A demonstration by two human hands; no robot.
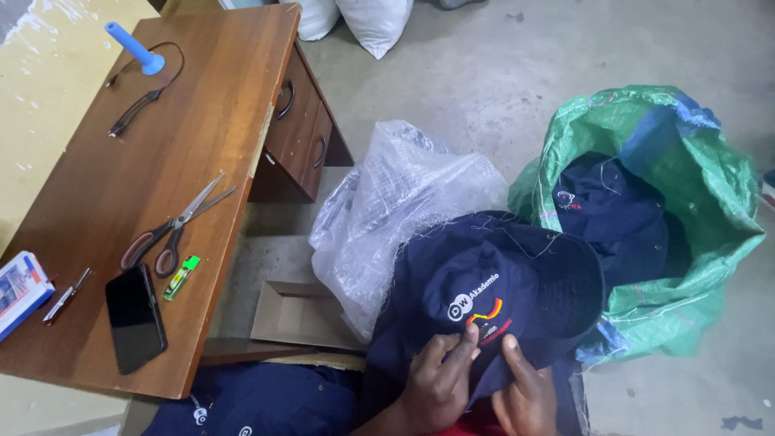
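**Navy hat held in both hands, near centre**

At the near centre of the scene, a navy bucket hat [492, 282] with an embroidered crest, held in both hands over the lap. Left hand [436, 383] gripping the near brim, fingers [460, 345] curled onto the cloth just below the crest. Right hand [526, 391] just beside it, thumb pressed on the brim, fingers tucked under and out of sight, so also grasping the hat. Loose threads visible along the far edge of the crown.

Just behind the hat, a crumpled clear plastic bag [395, 210]. To the right, a green woven sack [686, 202], mouth open, with more navy garments [613, 214] inside. Below the hands at the near left, another navy piece [258, 404].

On the left, a wooden counter [202, 105] with drawers, bearing scissors [173, 226], a green lighter [181, 277], a black phone [135, 319], a small metal tool [68, 295], a white-and-blue box [20, 291], a black cord [141, 101] and a blue cone-shaped piece [133, 47]. Between counter and bag, an open cardboard box [295, 315] on the concrete floor [500, 89]. At the far edge, white sacks [355, 20].
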